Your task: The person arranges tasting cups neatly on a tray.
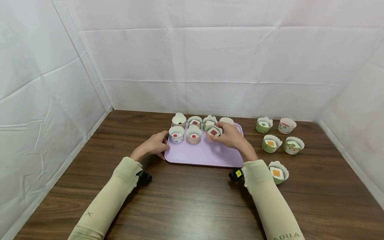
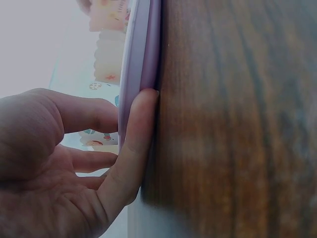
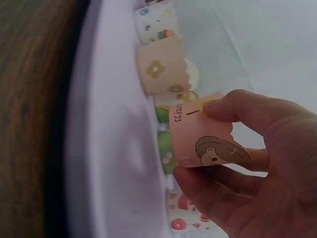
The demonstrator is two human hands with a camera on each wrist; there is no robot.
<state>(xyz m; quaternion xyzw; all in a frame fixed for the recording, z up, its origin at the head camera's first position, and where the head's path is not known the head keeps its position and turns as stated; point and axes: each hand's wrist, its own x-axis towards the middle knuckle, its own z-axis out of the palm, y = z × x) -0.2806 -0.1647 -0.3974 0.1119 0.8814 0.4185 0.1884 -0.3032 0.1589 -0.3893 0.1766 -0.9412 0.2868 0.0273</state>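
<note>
Makeshift booth (image 1: 39, 100): white sheets (image 1: 210, 56), wooden tabletop (image 1: 186, 200)

Right sleeve (image 1: 271, 196), bottom right of the head view: dark capitals, "AQUA" or "ADUA", second letter uncertain, bases cut by the frame edge. Left sleeve (image 1: 106, 200), lower left: single dark "X". Yellow label (image 1: 238, 173) below centre, on black wrist device (image 1: 233, 176): dark mark, illegible. Pink paper cup (image 3: 190, 136), centre of the right wrist view: sideways lettering, "eepyy" legible, start unclear. Printed cup (image 2: 105, 19), upper left of the left wrist view: small sideways lettering, too blurred for certain reading.
</note>
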